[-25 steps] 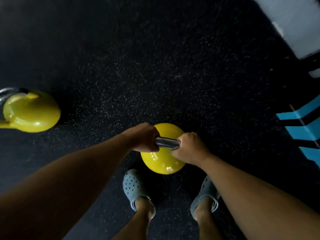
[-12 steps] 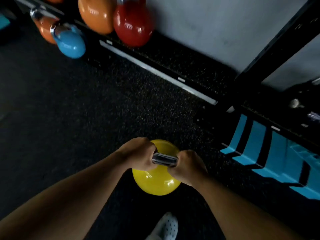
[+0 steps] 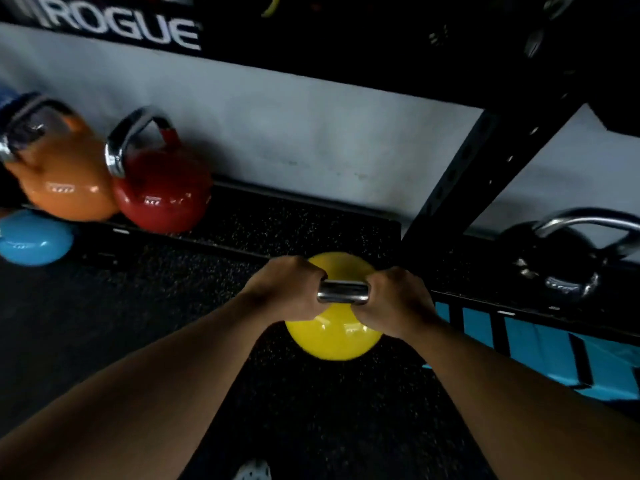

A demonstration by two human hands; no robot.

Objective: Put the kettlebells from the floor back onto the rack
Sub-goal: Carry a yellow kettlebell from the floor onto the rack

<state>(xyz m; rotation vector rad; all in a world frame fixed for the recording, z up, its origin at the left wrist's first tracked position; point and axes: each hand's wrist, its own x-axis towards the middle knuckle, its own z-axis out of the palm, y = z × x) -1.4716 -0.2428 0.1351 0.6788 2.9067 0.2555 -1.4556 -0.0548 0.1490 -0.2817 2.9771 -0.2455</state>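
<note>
A grey wall (image 3: 311,133) runs behind everything. A black banner (image 3: 117,26) with white letters reading ROGUE hangs along its top. Blue pads (image 3: 554,348) lie at the right on the dark speckled floor (image 3: 104,323). A perforated shoe (image 3: 252,471) shows at the bottom edge.

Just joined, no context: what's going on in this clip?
A person is carrying a yellow kettlebell with both hands, left hand and right hand each in a closed grip on its steel handle. It hangs above the dark floor, just short of the rack shelf. An orange kettlebell and a red kettlebell already sit there, with open space to their right. A black kettlebell sits farther right.
</note>
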